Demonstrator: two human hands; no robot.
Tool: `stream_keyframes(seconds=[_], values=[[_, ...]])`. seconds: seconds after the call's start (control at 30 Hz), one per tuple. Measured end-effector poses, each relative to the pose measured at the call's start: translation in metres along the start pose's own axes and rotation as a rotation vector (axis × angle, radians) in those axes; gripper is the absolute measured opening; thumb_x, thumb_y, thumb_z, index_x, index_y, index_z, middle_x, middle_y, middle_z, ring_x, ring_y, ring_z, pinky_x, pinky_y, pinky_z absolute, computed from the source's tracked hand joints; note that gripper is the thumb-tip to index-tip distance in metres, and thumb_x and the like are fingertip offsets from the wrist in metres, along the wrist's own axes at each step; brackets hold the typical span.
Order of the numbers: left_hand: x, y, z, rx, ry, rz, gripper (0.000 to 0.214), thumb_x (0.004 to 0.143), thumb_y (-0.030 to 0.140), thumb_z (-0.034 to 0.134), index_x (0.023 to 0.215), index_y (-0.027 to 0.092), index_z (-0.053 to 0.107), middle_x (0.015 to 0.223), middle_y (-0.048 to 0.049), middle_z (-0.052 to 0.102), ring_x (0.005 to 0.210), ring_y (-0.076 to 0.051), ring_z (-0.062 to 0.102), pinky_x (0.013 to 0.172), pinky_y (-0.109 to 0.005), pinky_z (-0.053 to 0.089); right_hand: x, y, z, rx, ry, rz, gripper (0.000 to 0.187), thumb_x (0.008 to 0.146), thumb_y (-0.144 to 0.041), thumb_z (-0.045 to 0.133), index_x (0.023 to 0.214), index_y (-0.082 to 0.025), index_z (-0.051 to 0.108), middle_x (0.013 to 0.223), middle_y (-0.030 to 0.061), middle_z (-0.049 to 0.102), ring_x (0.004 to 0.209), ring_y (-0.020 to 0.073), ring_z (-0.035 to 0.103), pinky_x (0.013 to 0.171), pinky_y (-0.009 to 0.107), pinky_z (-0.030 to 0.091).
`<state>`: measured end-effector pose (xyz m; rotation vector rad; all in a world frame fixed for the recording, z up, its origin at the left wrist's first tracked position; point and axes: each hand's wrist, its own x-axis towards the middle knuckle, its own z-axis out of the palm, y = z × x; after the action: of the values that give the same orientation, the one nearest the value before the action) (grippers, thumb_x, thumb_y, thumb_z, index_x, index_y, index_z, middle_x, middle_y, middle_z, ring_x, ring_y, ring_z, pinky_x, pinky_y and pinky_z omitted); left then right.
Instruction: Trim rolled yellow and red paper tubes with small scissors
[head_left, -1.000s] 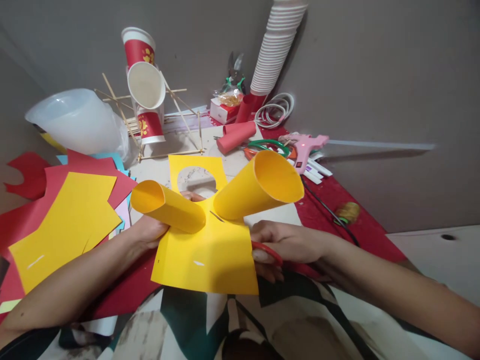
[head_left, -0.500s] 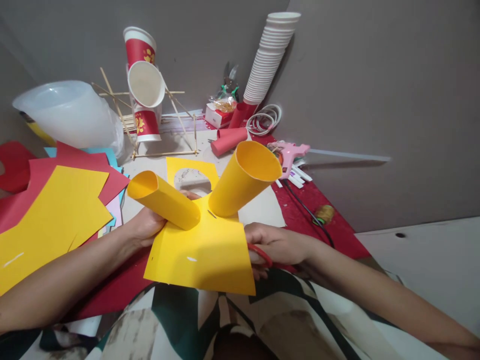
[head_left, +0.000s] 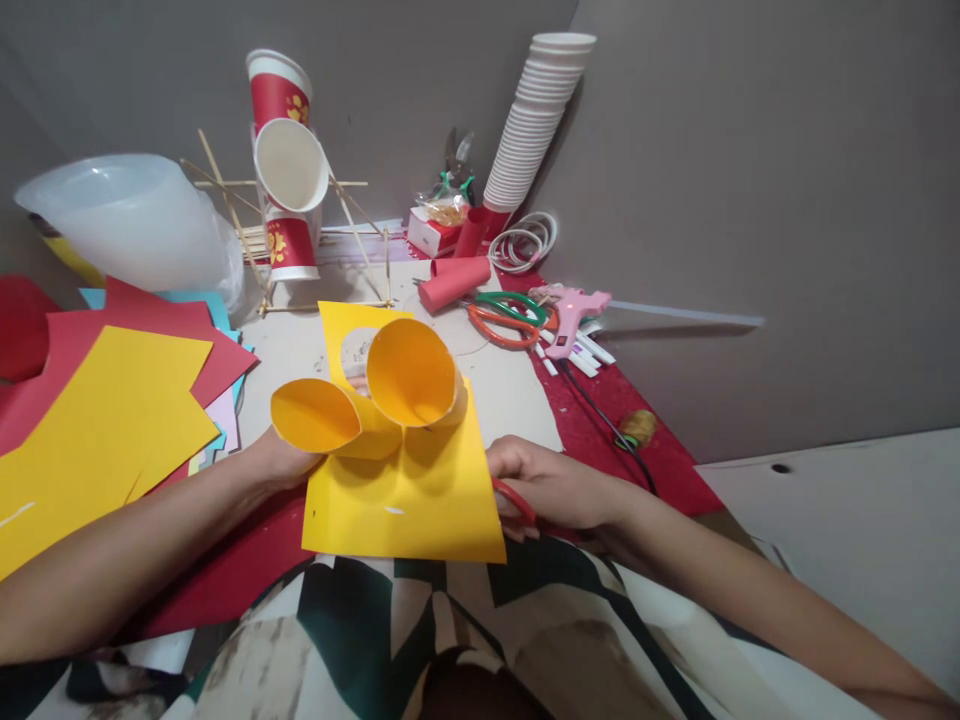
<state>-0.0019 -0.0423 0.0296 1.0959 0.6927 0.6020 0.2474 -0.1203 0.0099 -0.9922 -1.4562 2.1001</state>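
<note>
My left hand point(head_left: 281, 462) grips a yellow paper piece point(head_left: 405, 495) from behind its left side; its fingers are mostly hidden by the paper. Two yellow paper cones point(head_left: 411, 375) stand up from the sheet, their open mouths turned toward me. A round hole point(head_left: 354, 352) is cut in the sheet's far flap. My right hand point(head_left: 551, 488) is closed round red-handled scissors point(head_left: 516, 500) at the sheet's right edge; the blades are hidden behind the paper.
Loose red and yellow sheets point(head_left: 105, 420) lie at left beside a translucent plastic tub point(head_left: 124, 225). Behind stand a cup-and-stick frame point(head_left: 292, 195), a tall paper cup stack point(head_left: 529, 120), a red paper roll point(head_left: 454, 283), spare scissors point(head_left: 510, 315) and a pink glue gun point(head_left: 574, 315).
The yellow piece has tilted toward me, so both cones now show their open mouths and sit closer together. The spare scissors behind are now uncovered. Both hands keep their grips.
</note>
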Motion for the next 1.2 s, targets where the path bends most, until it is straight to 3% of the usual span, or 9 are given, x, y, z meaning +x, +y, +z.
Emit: stream_keyframes(seconds=[0.13,0.27,0.4,0.6,0.77,0.9,1.0,1.1,1.2], values=[[0.001,-0.005,-0.007,-0.041,-0.022,-0.084,0.034,0.069,0.034,0.077,0.099,0.019,0.075,0.1,-0.0109,0.075,0.089,-0.032,0.069,0.078,-0.042,0.055,-0.001,0.0,-0.002,-0.047,0.029,0.006,0.052,0.079,-0.059,0.069,0.06,-0.013,0.054,0.048,-0.0058,0.046,0.039,0.0025,0.038,0.037,0.013,0.029],[0.002,-0.013,-0.016,0.004,0.078,-0.018,0.024,0.068,0.029,0.079,0.092,0.025,0.075,0.107,-0.0052,0.075,0.099,-0.031,0.067,0.08,-0.036,0.053,-0.002,0.0,-0.003,-0.046,0.053,-0.008,0.05,0.078,-0.057,0.071,0.059,-0.015,0.053,0.048,-0.0068,0.044,0.039,0.0025,0.035,0.038,0.014,0.027],[0.004,-0.019,-0.021,0.044,0.131,0.044,0.025,0.072,0.031,0.078,0.095,0.022,0.074,0.105,-0.0063,0.075,0.098,-0.028,0.066,0.08,-0.033,0.051,-0.001,-0.002,-0.001,-0.05,0.052,-0.04,0.052,0.082,-0.058,0.066,0.056,-0.016,0.05,0.047,-0.0059,0.044,0.039,0.0028,0.035,0.039,0.016,0.026],[0.005,-0.011,-0.01,-0.066,-0.007,-0.021,0.023,0.077,0.034,0.073,0.089,0.015,0.072,0.089,-0.0046,0.072,0.082,-0.019,0.065,0.074,-0.027,0.049,0.004,0.0,0.004,-0.169,0.135,0.036,0.039,0.08,-0.053,0.067,0.064,-0.017,0.06,0.052,-0.0032,0.051,0.045,0.0077,0.042,0.042,0.019,0.033],[0.003,-0.009,-0.007,-0.077,-0.018,-0.009,0.022,0.08,0.03,0.07,0.093,0.014,0.073,0.086,-0.0017,0.071,0.075,-0.013,0.062,0.072,-0.022,0.046,0.006,0.003,0.01,-0.154,0.185,0.036,0.039,0.08,-0.054,0.065,0.066,-0.017,0.061,0.053,-0.0024,0.052,0.046,0.0085,0.043,0.044,0.02,0.032],[0.002,-0.008,-0.011,-0.076,-0.017,0.023,0.022,0.075,0.024,0.074,0.094,0.013,0.073,0.088,-0.0008,0.071,0.083,-0.014,0.063,0.075,-0.02,0.046,0.008,0.008,0.014,-0.103,0.236,-0.023,0.04,0.076,-0.058,0.067,0.075,-0.018,0.064,0.057,-0.0032,0.054,0.049,0.0093,0.044,0.051,0.022,0.042],[0.002,-0.009,-0.012,-0.081,-0.018,0.022,0.024,0.074,0.025,0.075,0.095,0.012,0.073,0.091,-0.0017,0.071,0.082,-0.014,0.062,0.075,-0.02,0.047,0.011,0.007,0.016,-0.163,0.252,-0.094,0.042,0.08,-0.06,0.062,0.081,-0.018,0.068,0.059,-0.0015,0.058,0.052,0.0122,0.051,0.058,0.026,0.05],[0.004,-0.012,-0.011,-0.099,-0.019,-0.003,0.023,0.08,0.03,0.072,0.093,0.012,0.07,0.084,-0.0023,0.07,0.073,-0.013,0.062,0.07,-0.022,0.046,0.015,-0.001,0.017,-0.261,0.203,-0.199,0.039,0.083,-0.056,0.06,0.081,-0.019,0.072,0.066,0.0027,0.068,0.064,0.017,0.063,0.071,0.03,0.056],[0.005,-0.015,-0.009,-0.13,-0.031,-0.022,0.023,0.077,0.033,0.074,0.085,0.013,0.066,0.074,-0.0012,0.068,0.065,-0.013,0.06,0.066,-0.025,0.047,0.018,-0.01,0.018,-0.338,0.189,-0.249,0.042,0.083,-0.058,0.059,0.081,-0.02,0.076,0.074,0.0055,0.074,0.075,0.0207,0.068,0.074,0.03,0.058]])
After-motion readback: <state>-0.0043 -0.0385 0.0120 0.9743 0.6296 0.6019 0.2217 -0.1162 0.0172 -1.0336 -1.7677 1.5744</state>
